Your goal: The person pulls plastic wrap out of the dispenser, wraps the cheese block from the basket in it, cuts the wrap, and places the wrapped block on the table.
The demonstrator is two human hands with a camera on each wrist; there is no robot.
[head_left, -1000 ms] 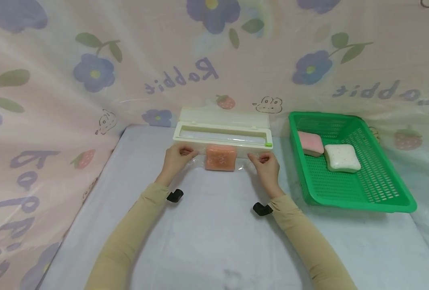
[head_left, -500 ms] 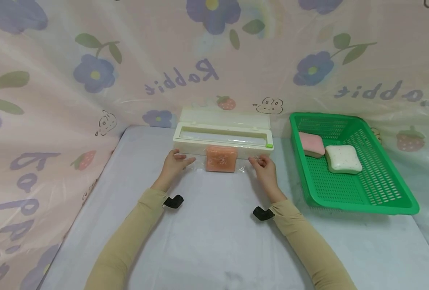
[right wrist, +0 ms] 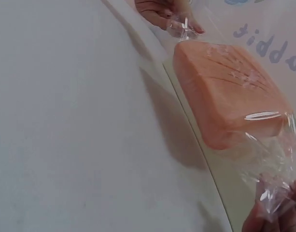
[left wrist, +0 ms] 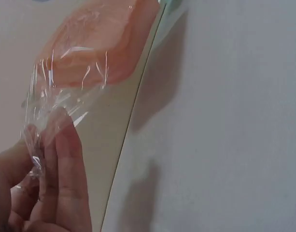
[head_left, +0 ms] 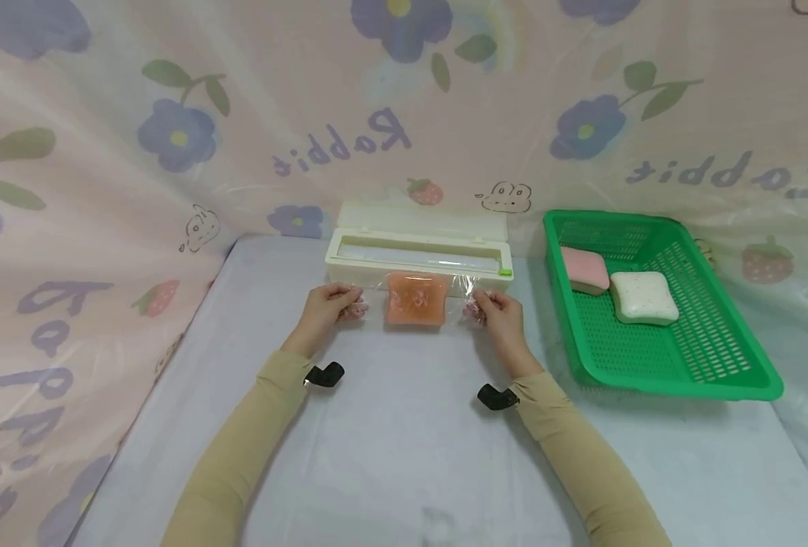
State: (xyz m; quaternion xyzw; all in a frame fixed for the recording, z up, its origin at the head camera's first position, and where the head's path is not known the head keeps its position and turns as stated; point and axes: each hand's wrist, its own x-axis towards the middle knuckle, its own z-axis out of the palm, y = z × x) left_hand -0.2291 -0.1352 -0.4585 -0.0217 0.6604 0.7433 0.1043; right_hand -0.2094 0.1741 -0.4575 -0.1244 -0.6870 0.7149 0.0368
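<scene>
An orange bar of soap (head_left: 416, 299) wrapped in clear cling film (right wrist: 272, 195) is held up between the two hands, its shadow showing apart from it in both wrist views. My left hand (head_left: 322, 313) pinches the gathered film at the soap's left end; thumb and fingers (left wrist: 70, 164) are close around the bunched plastic in the left wrist view. At the other end, my right hand (head_left: 504, 323) pinches the twisted film between thumb and fingers. Just behind the soap stands a white cling film dispenser (head_left: 418, 270), lid raised, with a film roll (head_left: 411, 257) inside.
To the right, a green plastic basket (head_left: 585, 357) holds a pink bar of soap (head_left: 585, 270) and a white speckled one (head_left: 643, 298). A patterned curtain (head_left: 240, 152) hangs behind the white-covered table (head_left: 404, 456). Black wrist mounts (head_left: 325, 374) stick out from both sleeves.
The left fingers, spread apart half a second ago, now pinch the film's left end. Both hands have gathered the film ends closer, and the wrapped soap has come up off the table.
</scene>
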